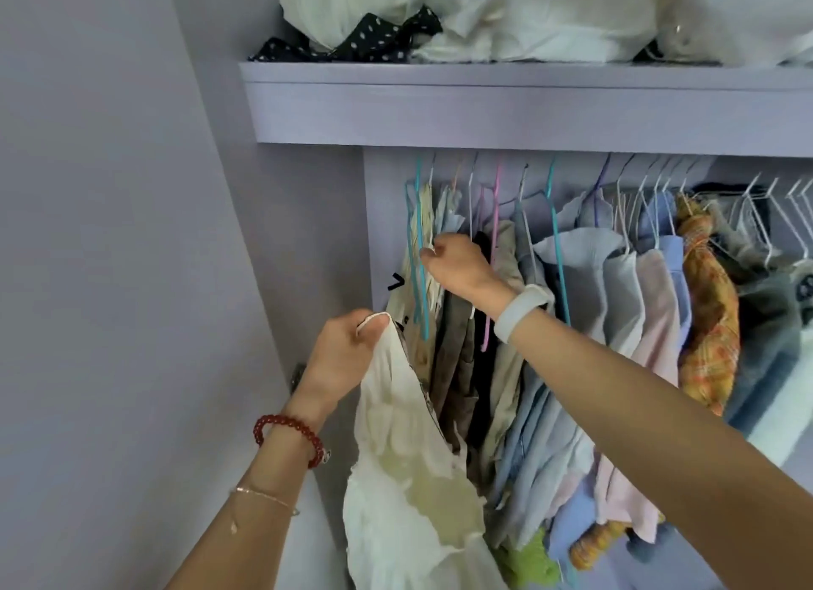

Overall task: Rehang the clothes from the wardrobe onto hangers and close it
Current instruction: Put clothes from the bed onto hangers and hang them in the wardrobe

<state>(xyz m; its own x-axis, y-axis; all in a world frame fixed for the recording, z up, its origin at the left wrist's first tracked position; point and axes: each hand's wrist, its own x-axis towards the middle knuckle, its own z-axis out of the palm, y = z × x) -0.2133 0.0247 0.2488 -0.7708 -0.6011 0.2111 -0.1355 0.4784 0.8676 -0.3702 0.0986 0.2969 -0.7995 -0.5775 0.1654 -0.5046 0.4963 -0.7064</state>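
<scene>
A cream garment (409,479) is being held up by its strap, pinched in the left hand (347,356), at the left end of the wardrobe's row of hung clothes (594,325). A teal hanger (420,255) at that end is being gripped by the curled fingers of the right hand (459,268). More loose clothes (484,21) are lying piled on the shelf (506,105) above.

A home bedroom wardrobe is shown, built in lilac panels. A row of hangers (550,202) is packed with shirts (616,325) and other everyday clothes under a shelf (484,109). Crumpled white fabric (506,21) and a polka-dot garment (352,39) are piled loosely on that shelf, as in household storage, not a shop display.
</scene>
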